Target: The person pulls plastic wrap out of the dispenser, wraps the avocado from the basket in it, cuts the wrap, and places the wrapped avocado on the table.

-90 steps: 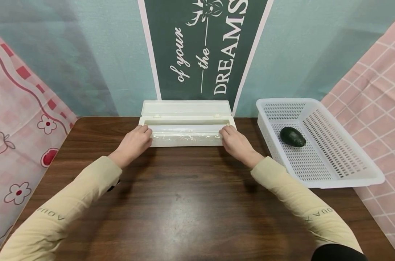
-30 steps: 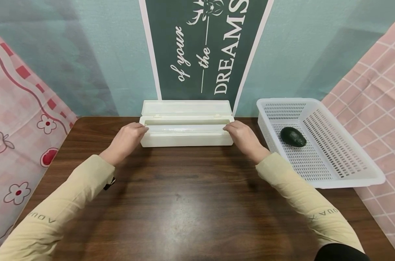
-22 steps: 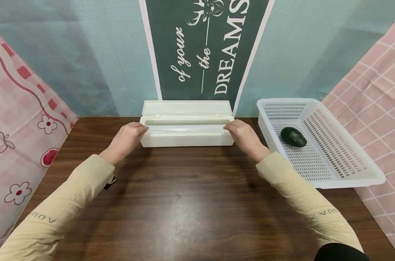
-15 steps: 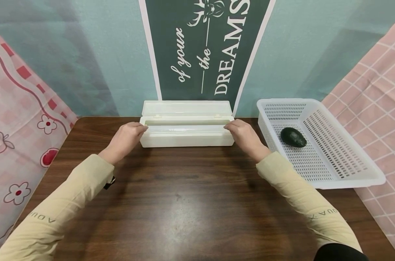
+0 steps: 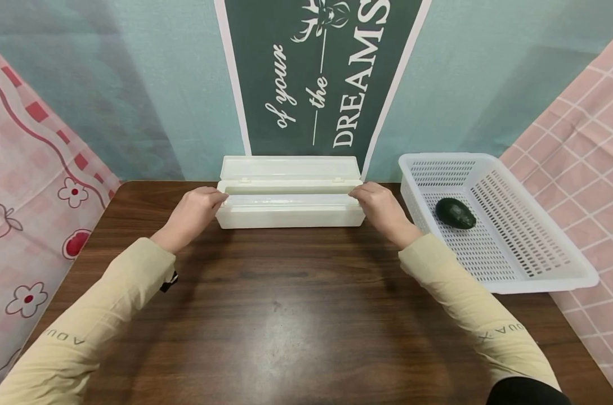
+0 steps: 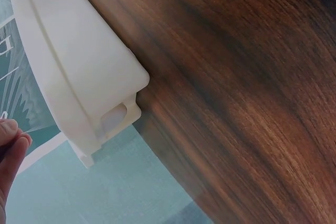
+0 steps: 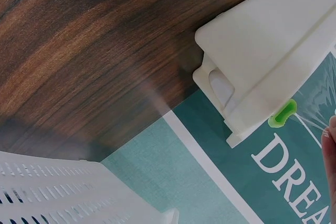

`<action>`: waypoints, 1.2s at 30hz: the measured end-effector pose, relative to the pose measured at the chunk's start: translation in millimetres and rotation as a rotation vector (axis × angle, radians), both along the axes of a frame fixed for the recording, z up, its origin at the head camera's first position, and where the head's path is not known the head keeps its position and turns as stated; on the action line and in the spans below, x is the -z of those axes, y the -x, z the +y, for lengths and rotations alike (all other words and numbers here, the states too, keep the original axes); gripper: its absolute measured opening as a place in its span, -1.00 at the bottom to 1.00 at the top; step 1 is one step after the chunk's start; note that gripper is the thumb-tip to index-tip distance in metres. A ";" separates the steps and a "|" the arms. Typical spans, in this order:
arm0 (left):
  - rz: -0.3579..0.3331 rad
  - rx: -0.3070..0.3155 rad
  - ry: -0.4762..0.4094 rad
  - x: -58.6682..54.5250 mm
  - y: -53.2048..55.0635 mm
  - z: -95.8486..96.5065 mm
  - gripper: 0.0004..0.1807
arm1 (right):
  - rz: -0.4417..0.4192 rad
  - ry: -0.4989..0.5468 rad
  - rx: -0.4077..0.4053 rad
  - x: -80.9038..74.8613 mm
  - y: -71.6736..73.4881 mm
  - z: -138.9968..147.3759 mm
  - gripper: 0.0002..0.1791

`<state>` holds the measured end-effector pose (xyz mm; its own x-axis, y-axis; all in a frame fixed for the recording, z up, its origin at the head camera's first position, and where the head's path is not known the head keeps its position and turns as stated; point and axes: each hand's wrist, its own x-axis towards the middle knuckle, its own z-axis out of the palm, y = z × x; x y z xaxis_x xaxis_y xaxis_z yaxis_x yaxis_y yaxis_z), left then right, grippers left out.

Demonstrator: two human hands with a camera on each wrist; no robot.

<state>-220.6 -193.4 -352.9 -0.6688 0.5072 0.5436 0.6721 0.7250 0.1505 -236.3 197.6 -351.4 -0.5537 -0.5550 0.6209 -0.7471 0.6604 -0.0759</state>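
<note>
Apparently clear film point(image 6: 31, 106) in left hand point(image 5: 190, 216)

My sleeves point(image 5: 119, 298) are pale yellow with dark lettering. The box point(image 5: 291, 219) is creamy white, its film point(image 6: 29, 100) clear, its tab point(image 7: 283, 114) bright green. My desk point(image 5: 286, 315) is dark brown with streaky wood grain. The basket point(image 5: 539, 284) is white, the avocado point(image 5: 455, 213) blackish green. The backdrop point(image 5: 179, 84) is blue-green with a dark green, white-lettered panel point(image 5: 296, 136); the left cloth point(image 5: 43, 214) is pink-checked with red fruit, the right cloth point(image 5: 590, 140) pink with white grid.
</note>
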 end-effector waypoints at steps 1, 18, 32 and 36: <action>0.004 0.001 -0.001 -0.3 0.1 0.0 -0.84 | -0.001 0.001 0.000 -0.2 0.1 0.2 -0.78; -0.005 -0.021 -0.008 -7.1 -0.3 1.3 -0.86 | -0.005 -0.003 0.008 -8.0 1.2 0.0 -0.82; -0.052 -0.068 -0.079 -12.6 0.0 3.5 -0.87 | 0.015 0.009 -0.011 -13.9 0.9 0.2 -0.84; -0.065 -0.075 -0.112 -13.1 -0.4 5.0 -0.86 | 0.021 0.020 -0.020 -14.2 0.8 0.5 -0.84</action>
<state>-220.2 -188.4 -339.8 -0.7382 0.3931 0.5482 0.6028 0.7493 0.2744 -237.0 198.0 -337.2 -0.5290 -0.5534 0.6434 -0.7620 0.6435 -0.0730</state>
